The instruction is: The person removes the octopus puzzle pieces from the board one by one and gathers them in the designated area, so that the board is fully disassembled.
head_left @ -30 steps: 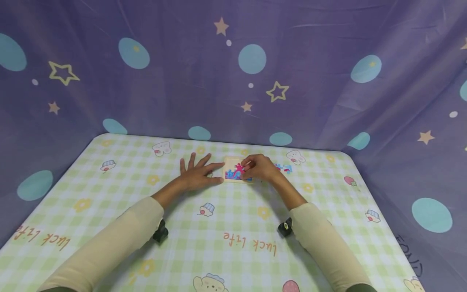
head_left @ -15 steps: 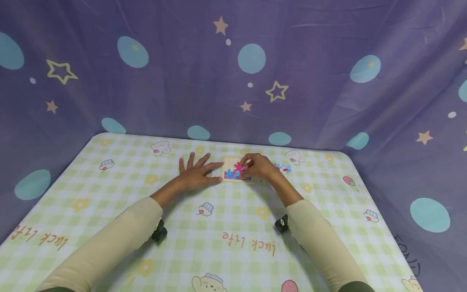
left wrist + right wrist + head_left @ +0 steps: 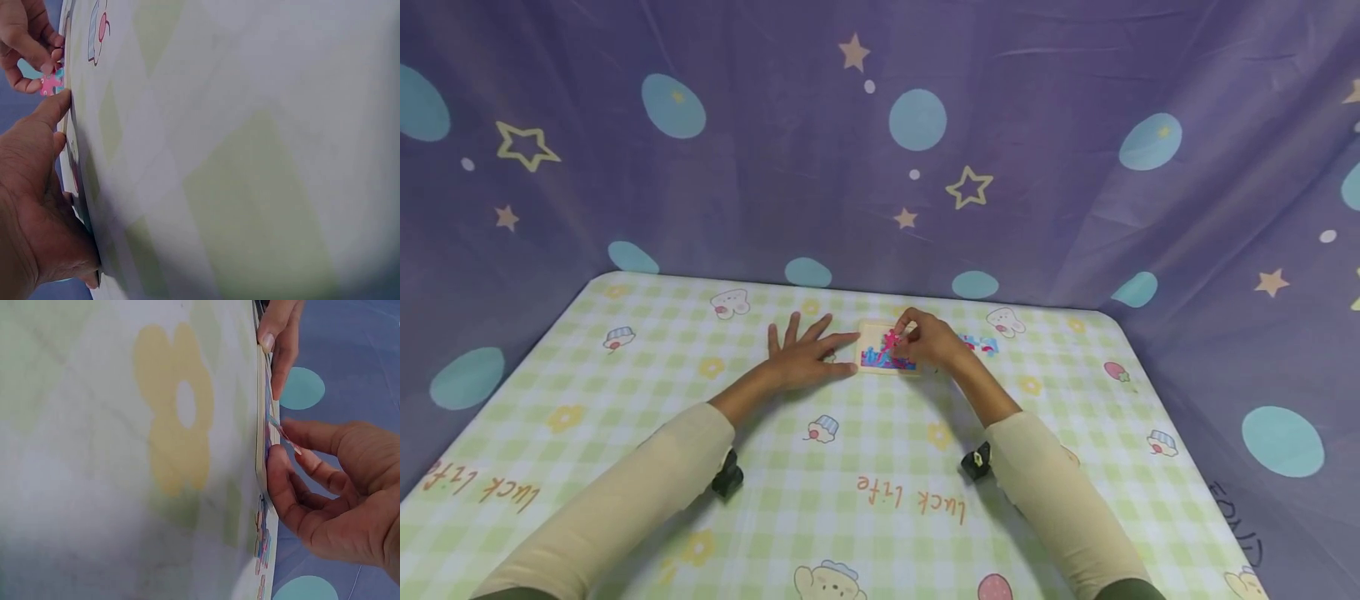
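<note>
A pink jigsaw piece (image 3: 891, 339) is at the fingertips of my right hand (image 3: 931, 342), over a small pale jigsaw tray (image 3: 871, 333). The right wrist view shows the piece (image 3: 288, 439) tilted, one end down at the tray and the other raised among the curled fingers. Blue and purple pieces (image 3: 872, 358) lie along the tray's near side. My left hand (image 3: 801, 362) is spread on the table left of the tray, thumb and index fingertips touching its left edge. My right hand hides the tray's right part.
Several loose jigsaw pieces (image 3: 988, 345) lie right of the tray, partly behind my right hand. A green-and-white checked cloth (image 3: 760, 517) covers the table. Behind the table's far edge hangs a purple curtain (image 3: 737, 192).
The right index finger has lifted slightly and the right wrist has shifted a little left. The pink piece has turned or tilted slightly over the tray. My left hand stays at the tray's edge.
</note>
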`<state>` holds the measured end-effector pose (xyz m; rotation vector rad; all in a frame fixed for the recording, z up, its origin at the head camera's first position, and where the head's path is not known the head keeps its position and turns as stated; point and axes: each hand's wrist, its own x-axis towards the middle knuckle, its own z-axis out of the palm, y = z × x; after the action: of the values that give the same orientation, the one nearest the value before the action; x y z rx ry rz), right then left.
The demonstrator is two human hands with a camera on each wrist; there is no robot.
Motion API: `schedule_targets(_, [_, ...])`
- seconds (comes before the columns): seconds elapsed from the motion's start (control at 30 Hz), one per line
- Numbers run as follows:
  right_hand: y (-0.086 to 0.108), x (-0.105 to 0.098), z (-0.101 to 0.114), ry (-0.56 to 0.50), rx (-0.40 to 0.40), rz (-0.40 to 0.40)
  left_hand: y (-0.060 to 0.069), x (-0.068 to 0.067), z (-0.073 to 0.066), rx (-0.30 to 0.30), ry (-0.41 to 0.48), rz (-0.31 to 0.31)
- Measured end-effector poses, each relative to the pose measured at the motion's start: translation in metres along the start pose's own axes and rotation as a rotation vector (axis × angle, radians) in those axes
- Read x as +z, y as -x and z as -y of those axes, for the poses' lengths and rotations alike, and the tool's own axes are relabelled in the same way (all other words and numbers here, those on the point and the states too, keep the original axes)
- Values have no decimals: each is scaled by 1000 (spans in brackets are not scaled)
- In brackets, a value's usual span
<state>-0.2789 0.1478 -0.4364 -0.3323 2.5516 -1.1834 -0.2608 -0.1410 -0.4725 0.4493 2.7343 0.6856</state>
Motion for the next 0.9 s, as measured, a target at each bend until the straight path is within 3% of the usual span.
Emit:
schedule_targets(0.33, [15, 1, 14, -180, 6, -29, 4, -3, -2, 6, 22, 5])
schedule_targets(0.57, [22, -3, 13, -240, -28, -36, 10, -9, -8, 17, 36, 12])
schedule_targets(0.9, [36, -7, 1, -274, -20, -72, -4, 2, 7, 4, 5, 8])
